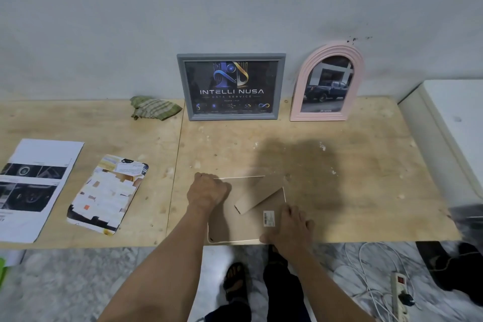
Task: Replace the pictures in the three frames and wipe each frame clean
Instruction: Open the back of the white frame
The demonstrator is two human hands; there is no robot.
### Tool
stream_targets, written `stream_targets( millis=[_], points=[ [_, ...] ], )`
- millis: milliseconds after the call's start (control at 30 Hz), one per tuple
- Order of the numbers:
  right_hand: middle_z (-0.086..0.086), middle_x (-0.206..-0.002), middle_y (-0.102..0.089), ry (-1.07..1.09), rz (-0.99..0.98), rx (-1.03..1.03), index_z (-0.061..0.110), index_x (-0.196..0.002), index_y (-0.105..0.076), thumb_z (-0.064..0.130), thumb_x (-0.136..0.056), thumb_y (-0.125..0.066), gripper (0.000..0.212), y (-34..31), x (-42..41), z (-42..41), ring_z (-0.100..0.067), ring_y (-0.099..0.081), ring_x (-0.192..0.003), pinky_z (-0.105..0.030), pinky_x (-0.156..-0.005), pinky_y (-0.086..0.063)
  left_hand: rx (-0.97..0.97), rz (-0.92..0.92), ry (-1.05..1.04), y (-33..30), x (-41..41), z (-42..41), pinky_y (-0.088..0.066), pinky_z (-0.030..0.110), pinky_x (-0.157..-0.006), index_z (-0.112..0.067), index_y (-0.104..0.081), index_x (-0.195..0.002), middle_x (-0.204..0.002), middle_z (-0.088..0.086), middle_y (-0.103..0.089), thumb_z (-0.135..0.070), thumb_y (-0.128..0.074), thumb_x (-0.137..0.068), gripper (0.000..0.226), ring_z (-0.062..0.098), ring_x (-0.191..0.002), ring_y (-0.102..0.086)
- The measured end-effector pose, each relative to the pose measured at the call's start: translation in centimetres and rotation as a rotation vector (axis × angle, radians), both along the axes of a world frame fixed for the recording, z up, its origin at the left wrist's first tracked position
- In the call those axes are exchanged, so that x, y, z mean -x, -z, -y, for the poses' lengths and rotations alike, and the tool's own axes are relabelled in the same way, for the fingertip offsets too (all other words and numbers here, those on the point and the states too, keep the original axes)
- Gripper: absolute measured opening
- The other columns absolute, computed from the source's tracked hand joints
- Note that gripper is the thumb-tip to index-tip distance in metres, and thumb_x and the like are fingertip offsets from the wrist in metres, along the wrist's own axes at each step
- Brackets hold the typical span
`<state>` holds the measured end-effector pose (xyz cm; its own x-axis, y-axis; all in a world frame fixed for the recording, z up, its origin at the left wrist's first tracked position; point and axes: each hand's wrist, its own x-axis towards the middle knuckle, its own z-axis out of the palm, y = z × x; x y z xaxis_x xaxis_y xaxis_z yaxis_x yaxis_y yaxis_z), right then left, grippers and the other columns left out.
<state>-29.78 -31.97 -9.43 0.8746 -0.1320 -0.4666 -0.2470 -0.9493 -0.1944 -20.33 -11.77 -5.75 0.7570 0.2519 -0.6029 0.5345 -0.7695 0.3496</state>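
A white frame (245,227) lies face down near the front edge of the tabletop (352,165), its brown backing and folded stand up. The left hand (207,191) is curled closed on the frame's far left corner; the right hand (290,226) presses on its near right corner, fingers bent over the edge. A grey frame (231,86) and a pink arched frame (326,81) lean upright against the wall. A cloth (154,108) lies left of the grey frame, two prints (34,185) (108,192) farther left.
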Motion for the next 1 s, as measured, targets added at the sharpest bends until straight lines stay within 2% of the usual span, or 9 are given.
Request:
stream_targets(
  millis=[67, 233, 433, 533, 600, 767, 867, 1000],
  points=[
    [0.001, -0.131, -0.039, 0.004, 0.003, 0.007, 0.016, -0.134, -0.033, 0.065, -0.065, -0.068, 0.092, -0.1, 0.1, -0.1, -0.02, -0.037, -0.124, -0.038, -0.097, -0.029, -0.003, 0.001, -0.008, -0.3, -0.3, -0.3, -0.047, 0.035, -0.09, -0.015, -0.071, -0.105, -0.12, 0.013, -0.061, -0.04, -0.041, -0.067, 0.055, 0.034, -0.107, -0.059],
    [0.0, -0.134, -0.037, 0.006, 0.001, 0.012, 0.016, -0.137, -0.031, 0.067, -0.065, -0.065, 0.095, -0.3, 0.1, 0.0, -0.021, -0.036, -0.126, -0.038, -0.097, -0.029, -0.092, 0.024, -0.02, -0.5, -0.1, 0.0, -0.047, 0.037, -0.095, -0.009, -0.064, -0.118, -0.125, 0.012, -0.062, -0.035, -0.046, -0.085, 0.046, 0.035, -0.114, -0.061],
    [-0.001, -0.131, -0.039, -0.004, 0.003, 0.008, 0.014, -0.135, -0.033, 0.063, -0.068, -0.067, 0.09, -0.7, 0.1, -0.1, -0.021, -0.038, -0.123, -0.038, -0.095, -0.03, -0.008, -0.024, -0.051, -1.3, -0.1, -0.8, -0.045, 0.03, -0.081, -0.007, -0.065, -0.11, -0.112, 0.013, -0.067, -0.042, -0.048, -0.076, 0.052, 0.034, -0.103, -0.062],
    [-0.001, -0.132, -0.038, 0.012, -0.003, -0.007, 0.014, -0.136, -0.033, 0.06, -0.067, -0.069, 0.091, -0.9, 0.0, -0.2, -0.021, -0.037, -0.123, -0.038, -0.096, -0.029, 0.006, -0.045, -0.012, -1.5, -0.3, -1.4, -0.043, 0.03, -0.076, -0.006, -0.064, -0.104, -0.103, 0.011, -0.065, -0.037, -0.053, -0.084, 0.038, 0.031, -0.092, -0.06],
    [0.0, -0.133, -0.036, 0.013, -0.013, -0.01, 0.014, -0.136, -0.032, 0.06, -0.066, -0.07, 0.092, -0.9, 0.0, -0.3, -0.021, -0.036, -0.124, -0.039, -0.096, -0.029, 0.008, -0.036, 0.0, -1.5, -0.2, -1.7, -0.045, 0.029, -0.076, -0.008, -0.065, -0.103, -0.103, 0.009, -0.066, -0.039, -0.053, -0.085, 0.037, 0.03, -0.094, -0.062],
    [-0.001, -0.134, -0.035, -0.001, -0.019, -0.006, 0.013, -0.137, -0.031, 0.062, -0.064, -0.072, 0.097, -0.6, 0.0, -0.1, -0.022, -0.036, -0.125, -0.04, -0.097, -0.028, 0.059, -0.034, -0.038, -1.6, 0.7, -1.4, -0.045, 0.027, -0.08, -0.014, -0.06, -0.103, -0.104, 0.007, -0.065, -0.041, -0.056, -0.076, 0.038, 0.031, -0.103, -0.063],
    [-0.003, -0.136, -0.034, -0.024, -0.031, 0.011, 0.013, -0.139, -0.03, 0.063, -0.064, -0.072, 0.099, -0.5, -0.1, -0.1, -0.023, -0.034, -0.127, -0.04, -0.099, -0.027, 0.088, -0.04, -0.113, -1.4, 1.3, -1.7, -0.043, 0.027, -0.08, -0.01, -0.064, -0.109, -0.103, 0.007, -0.063, -0.049, -0.051, -0.063, 0.062, 0.03, -0.102, -0.062],
    [-0.002, -0.137, -0.034, -0.014, -0.039, 0.011, 0.014, -0.137, -0.032, 0.06, -0.065, -0.073, 0.095, -0.6, 0.0, -0.1, -0.023, -0.034, -0.127, -0.04, -0.098, -0.027, 0.181, -0.047, -0.205, -0.3, 1.5, -2.5, -0.055, 0.032, -0.082, -0.013, -0.074, -0.094, -0.095, 0.005, -0.074, -0.051, -0.074, -0.058, 0.053, 0.026, -0.091, -0.068]
  ],
)
